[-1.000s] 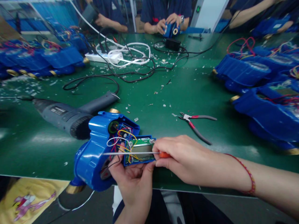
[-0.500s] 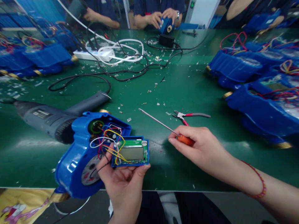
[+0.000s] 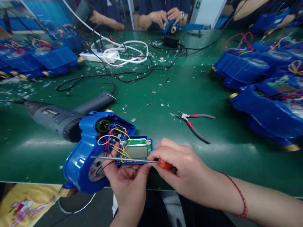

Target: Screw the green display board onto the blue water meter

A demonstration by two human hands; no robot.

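Observation:
An opened blue meter housing (image 3: 82, 151) lies at the near table edge, with coloured wires running to a green circuit board with a grey display (image 3: 136, 150). My left hand (image 3: 126, 181) grips the board from below, thumb on the wires. My right hand (image 3: 182, 167) is closed on a screwdriver (image 3: 123, 159) with an orange handle. Its thin shaft lies level across the board and points left over the housing.
A grey heat gun (image 3: 59, 116) lies left of the housing. Red-handled pliers (image 3: 194, 123) rest on the green table (image 3: 165, 94). Stacks of blue housings (image 3: 260, 82) fill both sides. Cables and a white power strip (image 3: 104, 56) lie farther back. Other people's hands (image 3: 165, 15) work across the table.
My right hand has brought the screwdriver back from the right, where it pointed up and away, and laid its shaft across the board again. The left hand kept hold of the board.

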